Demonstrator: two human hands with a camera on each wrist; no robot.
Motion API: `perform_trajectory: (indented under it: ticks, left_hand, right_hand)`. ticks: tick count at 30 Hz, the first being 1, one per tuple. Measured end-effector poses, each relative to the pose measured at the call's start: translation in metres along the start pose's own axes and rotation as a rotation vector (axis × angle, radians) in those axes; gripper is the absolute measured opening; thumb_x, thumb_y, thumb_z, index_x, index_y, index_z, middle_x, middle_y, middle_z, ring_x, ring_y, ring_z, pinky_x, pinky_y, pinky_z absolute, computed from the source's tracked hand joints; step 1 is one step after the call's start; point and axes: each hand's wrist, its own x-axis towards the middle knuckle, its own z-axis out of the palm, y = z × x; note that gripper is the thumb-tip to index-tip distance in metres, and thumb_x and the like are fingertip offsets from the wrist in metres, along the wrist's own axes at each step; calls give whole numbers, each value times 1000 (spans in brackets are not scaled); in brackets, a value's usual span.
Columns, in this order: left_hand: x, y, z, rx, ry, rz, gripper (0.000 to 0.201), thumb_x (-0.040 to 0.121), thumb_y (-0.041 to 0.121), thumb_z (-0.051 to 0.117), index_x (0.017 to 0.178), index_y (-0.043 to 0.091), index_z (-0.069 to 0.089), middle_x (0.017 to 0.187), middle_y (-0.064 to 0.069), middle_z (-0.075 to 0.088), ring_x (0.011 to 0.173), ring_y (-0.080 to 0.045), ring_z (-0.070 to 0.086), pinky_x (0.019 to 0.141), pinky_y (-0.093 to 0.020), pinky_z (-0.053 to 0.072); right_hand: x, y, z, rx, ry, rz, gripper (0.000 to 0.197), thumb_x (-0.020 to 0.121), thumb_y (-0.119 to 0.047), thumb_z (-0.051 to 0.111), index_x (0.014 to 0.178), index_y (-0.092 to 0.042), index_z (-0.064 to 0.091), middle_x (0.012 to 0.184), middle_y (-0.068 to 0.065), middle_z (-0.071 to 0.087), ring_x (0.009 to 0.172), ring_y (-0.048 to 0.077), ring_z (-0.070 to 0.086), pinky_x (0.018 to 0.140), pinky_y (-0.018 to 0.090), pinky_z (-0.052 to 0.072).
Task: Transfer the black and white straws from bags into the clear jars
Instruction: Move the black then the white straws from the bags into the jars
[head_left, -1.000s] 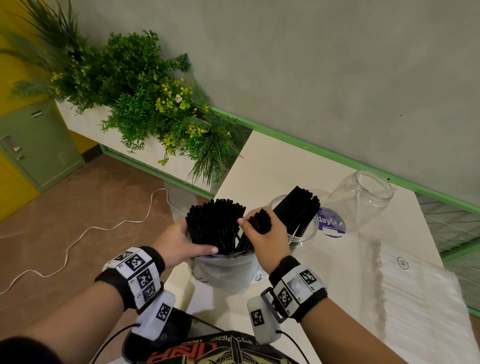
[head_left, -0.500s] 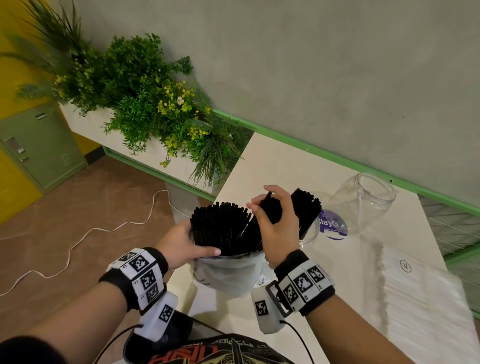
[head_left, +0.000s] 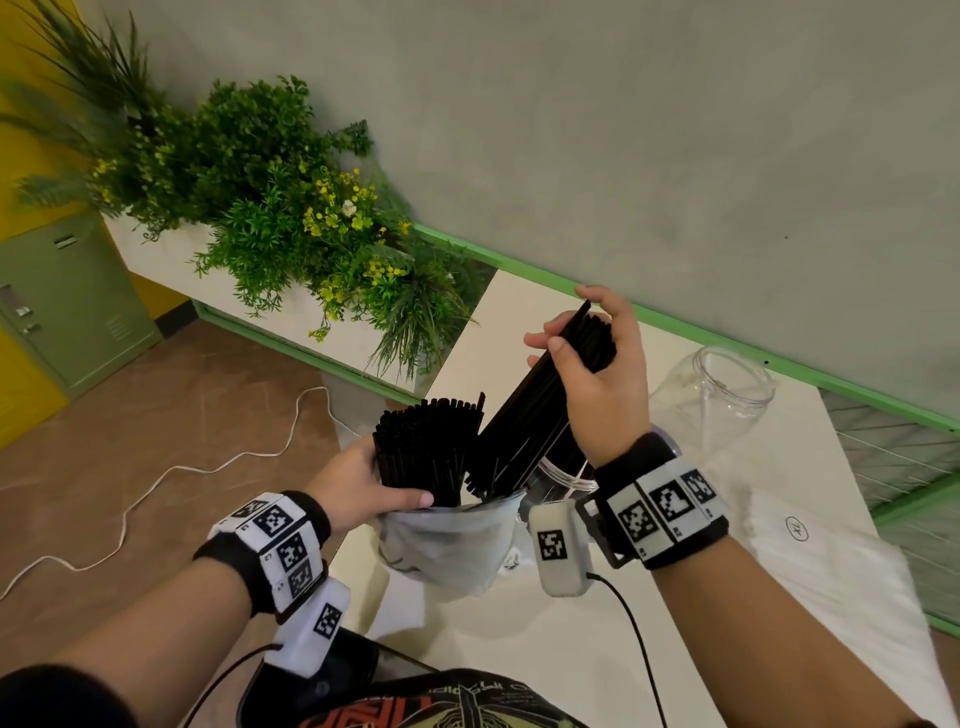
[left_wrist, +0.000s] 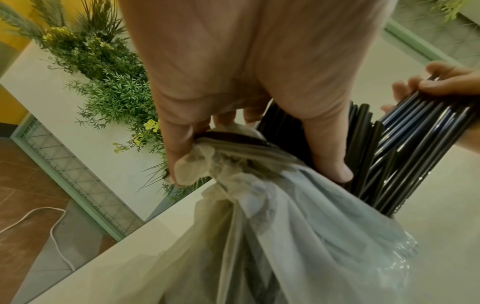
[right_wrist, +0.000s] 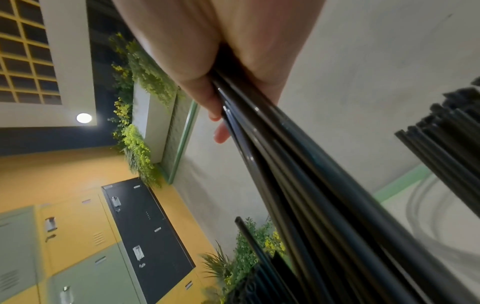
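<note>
My left hand grips the top of a thin clear plastic bag and the black straws standing in it, thumb across the front. In the left wrist view the left hand bunches the bag round the straws. My right hand grips a bundle of black straws, tilted, with its lower ends still in the bag mouth. The right wrist view shows that bundle running out of the right hand. Behind my right wrist stands a clear jar, mostly hidden. A second clear jar is empty.
A bag of white straws lies on the white table at the right. A planter of green plants stands beyond the table's left edge, and a white cable trails across the brown floor. The grey wall runs along the back.
My right hand has risen up and to the right, drawing a bundle of black straws most of the way out of the bag. The left hand has kept its hold on the bag.
</note>
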Motion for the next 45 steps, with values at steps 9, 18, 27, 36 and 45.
perform_trajectory:
  ticks: [9, 18, 27, 36, 45]
  left_hand:
    - [2, -1, -2, -11, -8, 10, 101, 23, 78, 75, 110, 37, 46, 113, 11, 60, 112, -12, 55, 94, -26, 42]
    - [1, 1, -3, 2, -19, -19, 102, 25, 75, 76, 113, 33, 46, 119, 6, 60, 115, -14, 54, 100, -31, 44]
    - [2, 0, -3, 31, 2, -22, 107, 30, 70, 75, 123, 23, 49, 121, 3, 60, 116, -16, 54, 101, -34, 44]
    - [4, 0, 1, 39, 31, -6, 73, 61, 36, 87, 121, 22, 48, 115, 4, 58, 113, -16, 54, 96, -27, 42]
    - [5, -2, 1, 37, 17, -22, 77, 61, 35, 88, 125, 20, 48, 120, 2, 59, 115, -17, 54, 99, -31, 42]
  right_hand:
    - [8, -16, -10, 28, -3, -20, 38, 92, 11, 47, 122, -13, 44, 93, 11, 56, 92, 30, 67, 82, 53, 55]
    - [14, -23, -19, 68, 39, -21, 41, 92, 10, 48, 119, -21, 47, 93, 10, 57, 91, 30, 67, 80, 53, 56]
    - [14, -24, -31, 105, 52, 14, 41, 93, 10, 48, 121, -20, 47, 96, 12, 56, 93, 32, 65, 80, 52, 56]
    - [12, -26, -36, 47, 31, 17, 41, 92, 11, 47, 120, -20, 47, 95, 12, 55, 91, 29, 67, 81, 53, 56]
    - [15, -37, -48, 15, 49, -59, 44, 92, 11, 47, 118, -24, 47, 95, 9, 57, 93, 30, 67, 79, 49, 57]
